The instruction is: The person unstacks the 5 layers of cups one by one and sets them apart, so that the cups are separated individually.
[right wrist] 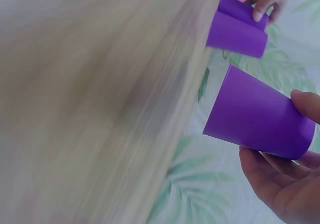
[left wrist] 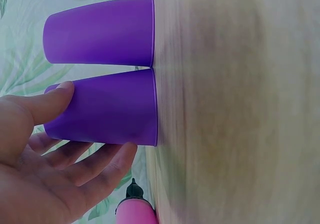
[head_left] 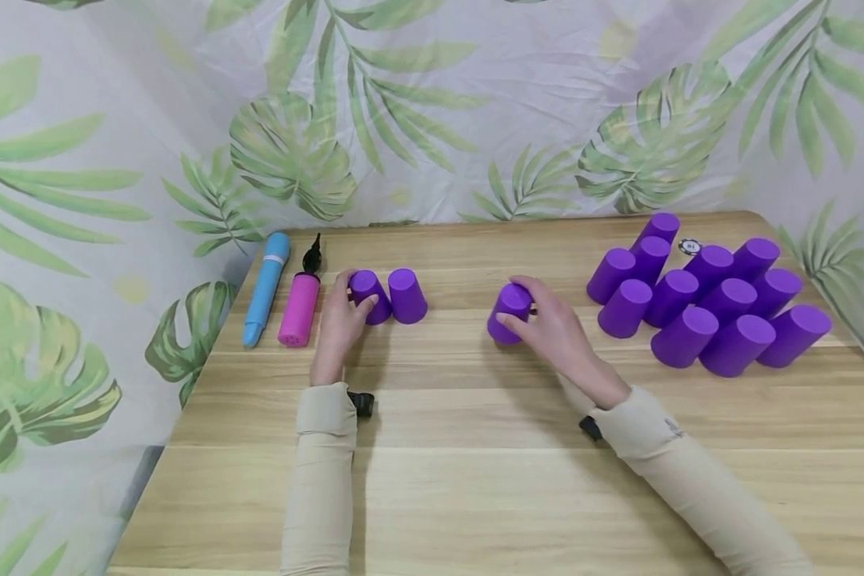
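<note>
My left hand [head_left: 342, 320] holds an upside-down purple cup [left wrist: 105, 108] by its side, thumb on one face and fingers on the other. That cup stands on the table, its rim close against a second upturned purple cup [head_left: 407, 296]. To the right, my right hand [head_left: 554, 328] grips another upturned purple cup [right wrist: 260, 116] near its base, between thumb and fingers. In the right wrist view this cup's rim is off the tabletop, apart from the pair on the left.
Several upturned purple cups [head_left: 734, 344] stand grouped at the right of the wooden table [head_left: 432, 496], with a round chip [head_left: 690, 246] behind them. At the left lie a pink hand pump [head_left: 300, 310] with a black nozzle and a blue tube-shaped pump [head_left: 263, 288]. A leaf-patterned cloth [head_left: 418, 104] hangs behind.
</note>
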{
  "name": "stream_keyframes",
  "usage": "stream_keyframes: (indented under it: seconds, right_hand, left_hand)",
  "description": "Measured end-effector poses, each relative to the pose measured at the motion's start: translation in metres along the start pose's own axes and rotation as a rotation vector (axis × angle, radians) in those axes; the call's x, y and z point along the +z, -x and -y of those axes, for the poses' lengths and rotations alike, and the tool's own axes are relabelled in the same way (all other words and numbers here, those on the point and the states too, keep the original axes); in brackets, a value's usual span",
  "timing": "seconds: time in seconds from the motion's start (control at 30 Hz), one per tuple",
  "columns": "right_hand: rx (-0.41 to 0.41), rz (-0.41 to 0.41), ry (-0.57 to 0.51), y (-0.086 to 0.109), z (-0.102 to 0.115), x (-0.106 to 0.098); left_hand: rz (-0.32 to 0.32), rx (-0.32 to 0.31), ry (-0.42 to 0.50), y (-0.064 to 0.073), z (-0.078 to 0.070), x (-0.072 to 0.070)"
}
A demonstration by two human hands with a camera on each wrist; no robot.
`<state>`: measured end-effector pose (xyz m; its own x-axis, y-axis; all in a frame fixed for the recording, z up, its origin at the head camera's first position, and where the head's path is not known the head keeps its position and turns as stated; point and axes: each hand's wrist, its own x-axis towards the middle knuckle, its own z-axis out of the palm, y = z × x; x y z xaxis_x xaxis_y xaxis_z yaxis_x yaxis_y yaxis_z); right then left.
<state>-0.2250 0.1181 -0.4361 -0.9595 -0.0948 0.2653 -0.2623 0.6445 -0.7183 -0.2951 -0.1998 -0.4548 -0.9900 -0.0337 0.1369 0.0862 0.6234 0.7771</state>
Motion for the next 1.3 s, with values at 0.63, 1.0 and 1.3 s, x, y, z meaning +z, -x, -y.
stream_keyframes:
  seconds: [0.63, 1.0, 1.3]
  right_hand:
    - [0.075, -0.125, 0.168, 0.073, -0.049, -0.077]
    - [0.087, -0.153, 0.215, 0.083, -0.064, -0.09]
    - [0.115, -0.158, 0.212, 0.083, -0.067, -0.093]
  left_hand:
    - [-0.003, 0.003, -0.013, -0.001, 0.0, 0.001]
    - [0.006, -0.001, -0.022, 0.0, 0.001, 0.001]
    - [0.002, 0.013, -0.016, -0.001, 0.0, 0.001]
